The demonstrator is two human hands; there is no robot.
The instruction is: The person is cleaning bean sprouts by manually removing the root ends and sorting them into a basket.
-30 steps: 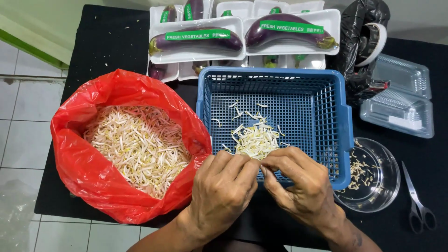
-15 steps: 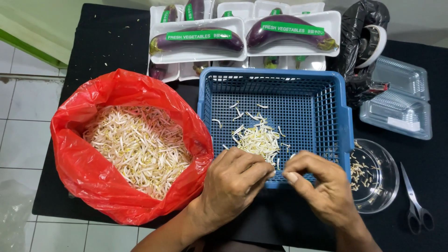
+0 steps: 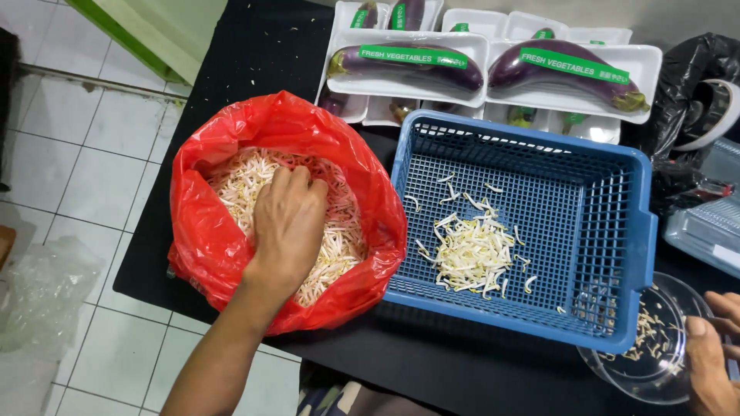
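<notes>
Sprouts: pale, thin, tangled white shoots heaped in the red bag on the black worktop.
Left hand: palm down in the bag, fingers curled into the sprouts; whether it grips any, I cannot tell.
Basket: blue, meshed, just right of the bag, with a small loose pile of sprouts in it.
Right hand: at the frame edge, fingers resting open on the rim of the clear bowl, which holds scraps.
Behind: aubergines wrapped on white trays.

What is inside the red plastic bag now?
The red plastic bag holds a heap of white bean sprouts. The left hand rests on the heap, hiding the sprouts beneath it. The bag's bottom cannot be seen.
</notes>
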